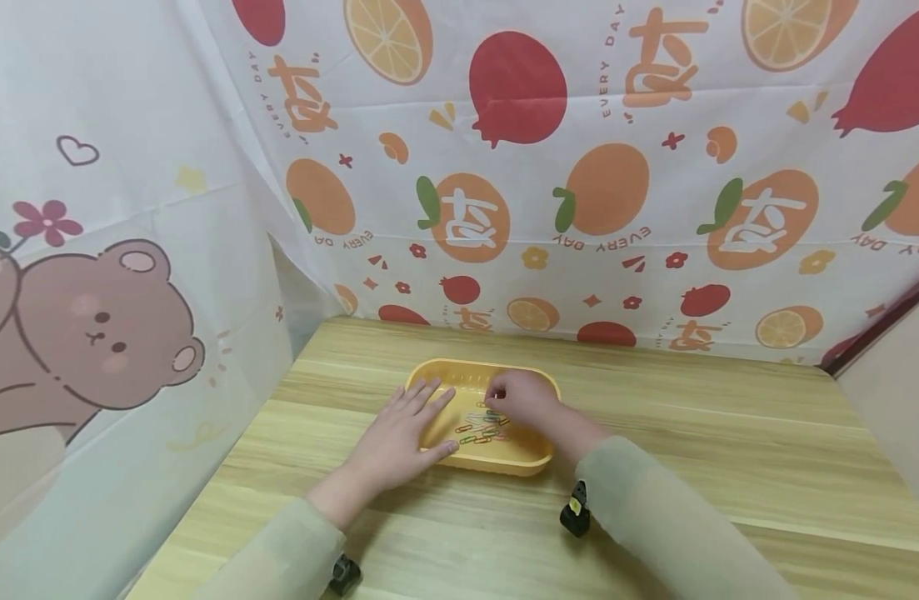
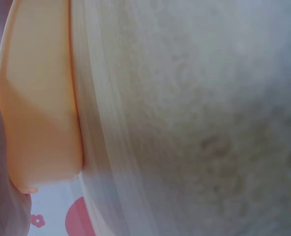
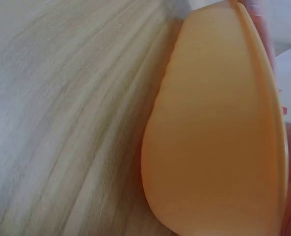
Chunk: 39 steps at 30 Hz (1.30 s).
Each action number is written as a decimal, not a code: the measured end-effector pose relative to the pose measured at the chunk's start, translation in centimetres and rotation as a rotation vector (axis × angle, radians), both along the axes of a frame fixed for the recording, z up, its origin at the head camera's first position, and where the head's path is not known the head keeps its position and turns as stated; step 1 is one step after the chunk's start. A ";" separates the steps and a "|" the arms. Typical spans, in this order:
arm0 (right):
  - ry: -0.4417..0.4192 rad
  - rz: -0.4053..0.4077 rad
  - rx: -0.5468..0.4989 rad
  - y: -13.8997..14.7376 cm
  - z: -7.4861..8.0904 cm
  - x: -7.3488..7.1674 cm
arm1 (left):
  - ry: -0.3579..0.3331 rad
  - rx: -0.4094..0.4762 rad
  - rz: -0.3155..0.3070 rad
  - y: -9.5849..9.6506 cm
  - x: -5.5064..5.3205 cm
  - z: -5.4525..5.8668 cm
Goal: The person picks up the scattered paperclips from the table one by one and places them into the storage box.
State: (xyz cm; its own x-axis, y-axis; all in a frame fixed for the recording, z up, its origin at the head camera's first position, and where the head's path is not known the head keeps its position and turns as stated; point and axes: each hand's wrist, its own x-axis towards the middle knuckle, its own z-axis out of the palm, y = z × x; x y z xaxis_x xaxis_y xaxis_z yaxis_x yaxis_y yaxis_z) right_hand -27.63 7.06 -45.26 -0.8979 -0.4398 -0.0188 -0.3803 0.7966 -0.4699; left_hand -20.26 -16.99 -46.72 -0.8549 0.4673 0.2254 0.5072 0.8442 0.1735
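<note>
A shallow yellow plastic tray (image 1: 496, 465) sits on the table, with several coloured paper clips (image 1: 491, 434) scattered over its floor. My left hand (image 1: 394, 436) lies across the tray's left end, fingers spread and straight, thumb along the near rim. Over the right part of the tray, my right hand (image 1: 529, 402) has its fingers curled, thumb and fingertips together on what looks like a paper clip, mostly hidden. The left wrist view shows the tray's outer wall (image 2: 42, 98) with a strip of hand beside it. Its outer side (image 3: 214, 123) fills much of the right wrist view.
Under the tray is a wood-grain table (image 1: 729, 433). A white curtain (image 1: 654, 275) printed with fruit hangs along its back edge, and another curtain (image 1: 227, 250) with a bear print hangs at the left. Small black devices (image 1: 575, 518) are worn at both wrists.
</note>
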 end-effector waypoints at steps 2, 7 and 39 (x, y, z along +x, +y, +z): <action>0.015 -0.017 0.053 -0.1 -0.3 0.0 | -0.005 0.000 -0.001 0.1 -0.1 0.0; 0.018 -0.078 0.147 -0.2 -0.8 0.0 | -0.017 -0.016 -0.009 0.4 -0.4 0.1; 0.166 -0.081 0.040 0.2 0.6 0.7 | -0.010 -0.010 0.005 0.3 -1.0 0.2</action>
